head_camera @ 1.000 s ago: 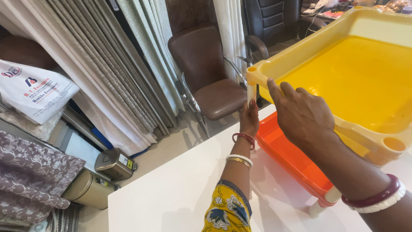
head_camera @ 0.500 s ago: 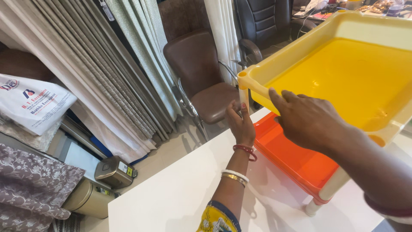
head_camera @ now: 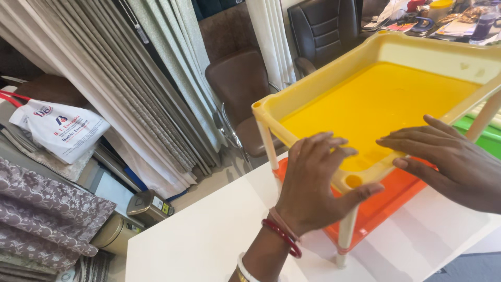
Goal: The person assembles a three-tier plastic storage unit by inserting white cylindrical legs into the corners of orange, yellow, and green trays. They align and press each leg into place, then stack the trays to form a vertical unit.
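- The yellow tray (head_camera: 376, 99) sits as the top tier of a rack on cream posts (head_camera: 346, 237), above an orange tray (head_camera: 389, 201), on the white tabletop (head_camera: 209, 240).
- Left hand (head_camera: 313, 183), fingers spread, rests flat on the near rim by the corner socket, seemingly steadying it.
- Right hand (head_camera: 449, 162), open, lies along the rim's right part.
- Brown chair (head_camera: 237, 89) stands beyond.

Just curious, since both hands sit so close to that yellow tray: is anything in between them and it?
Nothing visible. The left hand and the right hand both rest directly on the near rim of the yellow tray.

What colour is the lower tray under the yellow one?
Orange, seen in the head view.
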